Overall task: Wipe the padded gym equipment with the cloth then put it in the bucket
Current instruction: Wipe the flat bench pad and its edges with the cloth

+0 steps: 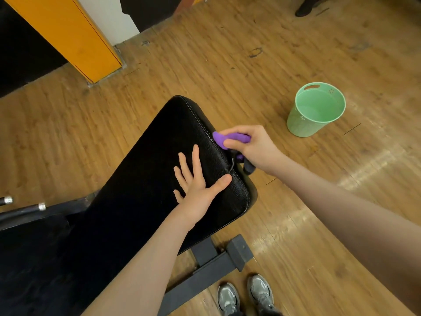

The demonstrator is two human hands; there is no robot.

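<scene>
A black padded gym bench (159,142) slants across the middle of the head view. My left hand (196,185) lies flat on its pad with the fingers spread. At the bench's right edge, my right hand (252,147) grips a bunched purple cloth (230,139) and holds it against the stitched seam. A light green bucket (298,126) stands upright on the wooden floor to the right of the bench, about an arm's length from the cloth. The inside of the bucket looks bare.
The bench's dark metal foot bar (218,263) juts out near my grey shoes (246,295). An orange post (75,39) stands at the upper left. Metal bars (25,207) lie at the left edge. Someone's dark shoe (305,9) shows at the top right.
</scene>
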